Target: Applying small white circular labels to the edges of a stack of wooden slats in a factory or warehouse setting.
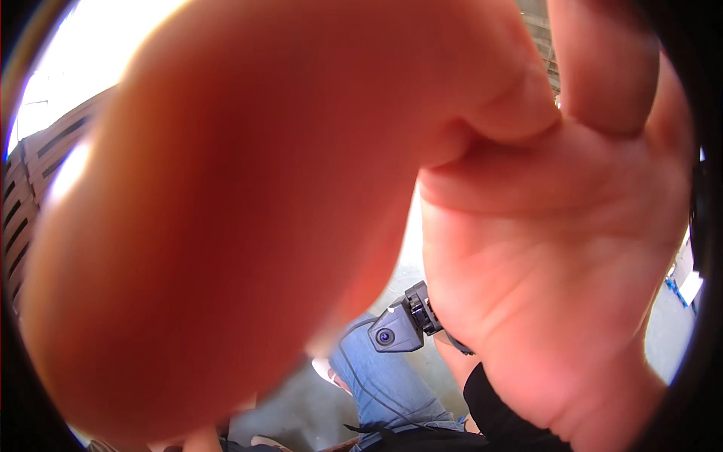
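Note:
A bare hand that looks like my right hand [550, 248] fills most of the head view, very close to the camera. Its palm faces the camera and holds nothing. One digit is a large red blur across the left half, and the other fingers run out of the picture at the top, with gaps between some of them. I cannot make out my left hand. Beside the palm's lower left edge sits a small grey camera [399, 328] on a black mount, partly hidden behind the palm. Bare skin and a black sleeve [493, 410] show below the mount.
Below the camera is a leg in blue jeans [376, 384], with a thin dark cable lying over it. A light shoe [330, 373] rests on the grey floor [301, 410]. Brown slatted crates or panels [45, 162] stand at the far left, under bright light.

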`<state>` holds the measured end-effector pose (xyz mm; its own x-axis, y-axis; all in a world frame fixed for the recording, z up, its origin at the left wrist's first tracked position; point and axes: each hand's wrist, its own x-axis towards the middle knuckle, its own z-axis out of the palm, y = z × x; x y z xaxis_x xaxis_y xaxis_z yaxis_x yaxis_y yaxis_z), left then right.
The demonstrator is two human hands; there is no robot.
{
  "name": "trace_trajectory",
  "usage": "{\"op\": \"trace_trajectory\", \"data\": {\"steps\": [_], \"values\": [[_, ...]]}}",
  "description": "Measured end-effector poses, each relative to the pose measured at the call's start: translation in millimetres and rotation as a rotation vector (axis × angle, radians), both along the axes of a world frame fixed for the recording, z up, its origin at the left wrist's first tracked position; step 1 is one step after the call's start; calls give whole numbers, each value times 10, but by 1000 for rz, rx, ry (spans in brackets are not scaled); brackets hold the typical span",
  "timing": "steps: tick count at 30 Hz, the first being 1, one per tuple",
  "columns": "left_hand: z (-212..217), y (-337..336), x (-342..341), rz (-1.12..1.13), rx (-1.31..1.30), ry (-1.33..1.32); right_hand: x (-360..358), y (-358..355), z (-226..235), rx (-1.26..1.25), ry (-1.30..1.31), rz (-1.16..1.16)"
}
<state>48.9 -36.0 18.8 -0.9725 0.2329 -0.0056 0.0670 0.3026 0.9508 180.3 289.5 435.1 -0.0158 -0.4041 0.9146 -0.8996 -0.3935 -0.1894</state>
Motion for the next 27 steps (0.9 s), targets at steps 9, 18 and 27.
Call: {"op": "trace_trajectory", "data": {"steps": [9,18,27], "values": [[-41,19,-37,2,21,-113,294,80,93,15,-102,-32],[-495,-153,-366,-56,-43,-60,464,19,14,-9,-139,-63],[-90,-85,-204,-68,-103,-45,633,-85,-48,-107,-242,-111]]}}
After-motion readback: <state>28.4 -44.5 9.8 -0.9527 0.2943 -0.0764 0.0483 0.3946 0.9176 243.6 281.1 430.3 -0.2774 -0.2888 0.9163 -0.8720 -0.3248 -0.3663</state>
